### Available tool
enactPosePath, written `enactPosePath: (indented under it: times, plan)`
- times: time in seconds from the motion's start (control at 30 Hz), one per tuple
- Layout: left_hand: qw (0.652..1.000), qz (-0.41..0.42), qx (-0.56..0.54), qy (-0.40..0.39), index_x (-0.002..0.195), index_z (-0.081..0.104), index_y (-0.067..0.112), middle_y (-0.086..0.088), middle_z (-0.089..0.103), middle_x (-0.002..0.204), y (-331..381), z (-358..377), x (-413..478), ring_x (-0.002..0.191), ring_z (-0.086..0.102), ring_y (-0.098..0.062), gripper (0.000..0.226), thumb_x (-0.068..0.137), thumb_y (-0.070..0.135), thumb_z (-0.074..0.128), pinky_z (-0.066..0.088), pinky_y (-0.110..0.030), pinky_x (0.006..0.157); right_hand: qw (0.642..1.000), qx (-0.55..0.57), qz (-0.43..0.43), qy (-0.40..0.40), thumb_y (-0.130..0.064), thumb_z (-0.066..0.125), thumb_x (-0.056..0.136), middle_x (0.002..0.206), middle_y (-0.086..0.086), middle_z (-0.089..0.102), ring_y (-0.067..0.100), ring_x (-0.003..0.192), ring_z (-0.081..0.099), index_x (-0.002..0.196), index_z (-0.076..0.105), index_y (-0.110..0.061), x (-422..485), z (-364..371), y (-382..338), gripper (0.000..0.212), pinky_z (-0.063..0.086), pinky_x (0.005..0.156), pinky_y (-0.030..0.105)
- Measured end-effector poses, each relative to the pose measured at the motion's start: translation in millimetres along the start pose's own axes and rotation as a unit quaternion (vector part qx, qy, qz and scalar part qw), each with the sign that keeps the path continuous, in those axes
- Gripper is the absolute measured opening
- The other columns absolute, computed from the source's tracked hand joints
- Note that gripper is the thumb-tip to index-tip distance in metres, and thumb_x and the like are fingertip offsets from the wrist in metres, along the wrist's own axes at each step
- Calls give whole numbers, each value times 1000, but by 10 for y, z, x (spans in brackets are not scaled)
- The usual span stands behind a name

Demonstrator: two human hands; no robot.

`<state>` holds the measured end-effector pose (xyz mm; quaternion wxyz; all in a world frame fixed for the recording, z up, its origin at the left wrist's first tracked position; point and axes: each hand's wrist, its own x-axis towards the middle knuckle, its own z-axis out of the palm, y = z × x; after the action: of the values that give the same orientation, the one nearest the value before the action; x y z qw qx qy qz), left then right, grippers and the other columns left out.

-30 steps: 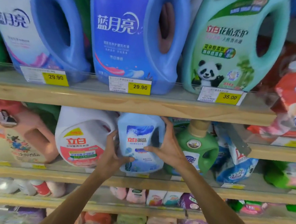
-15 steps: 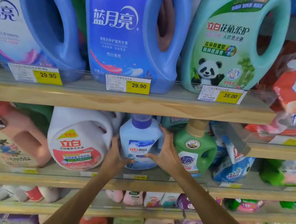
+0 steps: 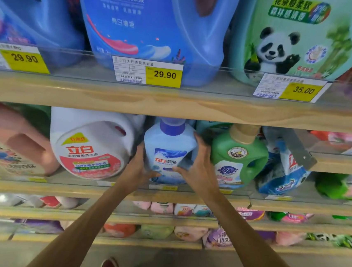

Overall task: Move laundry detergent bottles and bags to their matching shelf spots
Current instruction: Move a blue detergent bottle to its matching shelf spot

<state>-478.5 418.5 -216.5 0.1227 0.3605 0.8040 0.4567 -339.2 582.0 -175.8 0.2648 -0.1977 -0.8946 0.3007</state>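
Light-blue 立白御品 bottle (image 3: 168, 147) between left hand (image 3: 139, 169) and right hand (image 3: 200, 168)

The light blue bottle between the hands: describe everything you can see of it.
The light blue bottle looks like smooth plastic, with a darker violet-blue cap and a white-and-blue label carrying red characters. It is upright at the front of the shelf, between a white jug and a green bottle. The left hand holds its lower left side, the right hand its right side, thumbs across the front.
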Motion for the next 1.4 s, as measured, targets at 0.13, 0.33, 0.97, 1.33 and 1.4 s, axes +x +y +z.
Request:
enactPosePath:
  times: [0.13, 0.33, 0.97, 1.33, 1.4]
  plan:
    - [1000, -22, 18, -8, 145, 26, 11, 5, 54, 135, 29, -3, -7, 116, 55, -10, 95, 73, 12, 88, 46, -20, 87, 1000, 14, 7, 0, -25, 92, 67, 150, 8, 31, 25, 134, 42, 151, 9, -38, -10, 22, 11, 119, 51, 93, 40]
    - [998, -57, 37, -15, 133, 32, 21, 6, 61, 127, 25, -12, -30, 114, 63, -16, 85, 71, 17, 90, 58, -36, 88, 999, 38, 5, -13, -20, 90, 70, 148, 6, 29, 25, 139, 37, 157, 10, -26, -39, 29, 29, 119, 45, 104, 39]
    - [983, -88, 143, -72, 134, 38, 16, -9, 60, 139, 345, -211, -192, 123, 62, -29, 53, 93, 30, 69, 56, -50, 96, 999, 22, -4, -42, -19, 78, 82, 141, 7, 32, 35, 126, 48, 157, 7, -29, -69, -153, -62, 104, 55, 84, 43]
    - [909, 4, 413, -57, 128, 56, 22, -6, 66, 123, 609, -782, -745, 116, 62, -29, 35, 98, 40, 54, 53, -45, 92, 951, -234, 51, -194, -38, 71, 87, 148, 19, 25, 44, 126, 46, 158, 5, -17, -229, -626, -504, 99, 51, 91, 51]
    - [890, -14, 453, -51, 131, 56, 21, -7, 62, 131, 680, -875, -936, 124, 56, -30, 40, 98, 43, 53, 51, -45, 95, 926, -301, 58, -222, -45, 66, 89, 147, 18, 27, 42, 127, 44, 155, 18, -16, -322, -696, -682, 87, 49, 94, 50]
